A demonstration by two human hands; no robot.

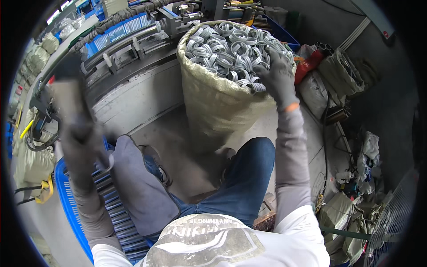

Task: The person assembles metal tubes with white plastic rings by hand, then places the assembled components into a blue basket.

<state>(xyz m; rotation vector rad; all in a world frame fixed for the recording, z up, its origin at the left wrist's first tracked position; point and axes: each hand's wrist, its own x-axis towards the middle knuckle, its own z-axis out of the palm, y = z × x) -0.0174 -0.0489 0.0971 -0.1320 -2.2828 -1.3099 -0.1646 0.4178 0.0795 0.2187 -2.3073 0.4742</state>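
A woven beige sack (213,104) stands in front of me, filled to the brim with grey grooved rings (238,46). My right hand (280,78), in a grey glove, is at the sack's right side with its fingers apart at the rings. No ring shows in its grasp. At the left, my gloved left hand (82,133) is smeared by motion. It grips a blurred tan block-like tool (71,98) with a dark upper end. A thin grey ring (106,162) shows beside the left wrist.
A blue basket (69,202) holding grey metallic tubes stands by my left leg. Across the front left runs a machine bench with a metal bar (120,44). Filled bags (313,93) and a wire mesh rack (391,222) stand at the right.
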